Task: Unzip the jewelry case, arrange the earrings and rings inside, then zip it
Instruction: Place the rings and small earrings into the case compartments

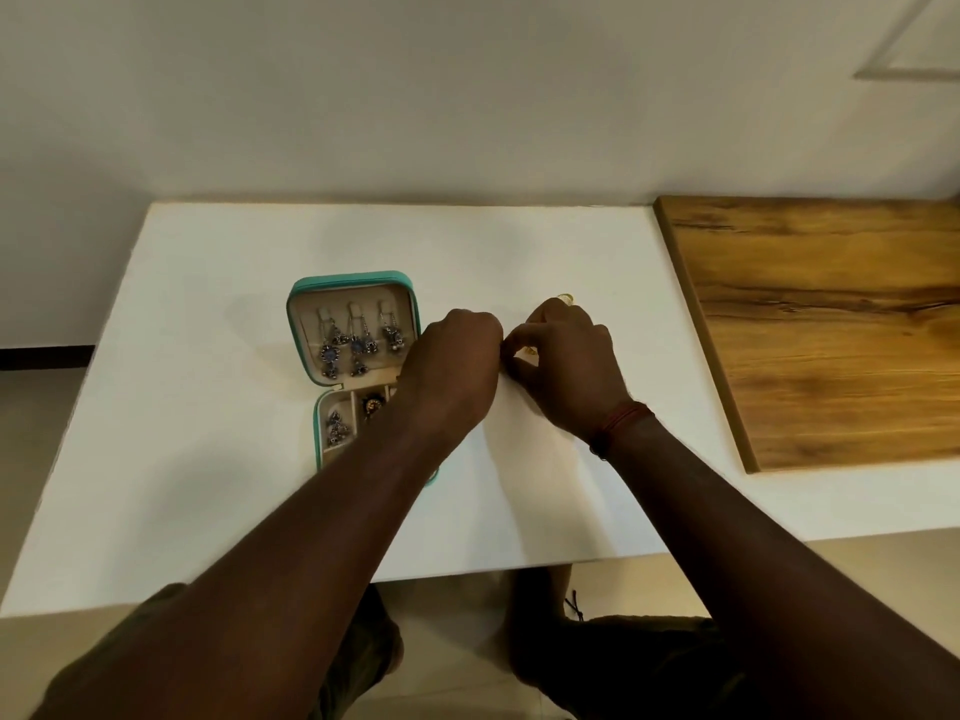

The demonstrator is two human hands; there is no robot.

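Jewelry case (353,278) unzipped, flat on white table (208,304)

Head cam. Case has a teal shell and beige lining, and sits left of table centre. Lid half lies on the far side w/ three sets of drop earrings (357,340) hanging in a row. Near half has dividers: more earrings (336,426) in the left compartment, dark round piece (371,405) in the next. Rest is hidden under L forearm.

L hand (457,366) is just right of the lid, knuckles up, fingers curled under. What they hold, if anything: cannot tell.

R hand (566,366) is beside it, fingertips touching L hand's. Thumb + forefinger pinch a small gold piece (530,350).

Gold ring (565,298) shows at far edge of R knuckles. On finger or on table: cannot tell.

Red thread band (623,423) on R wrist. Wooden board (831,330) lies along table's right side, well apart from case.
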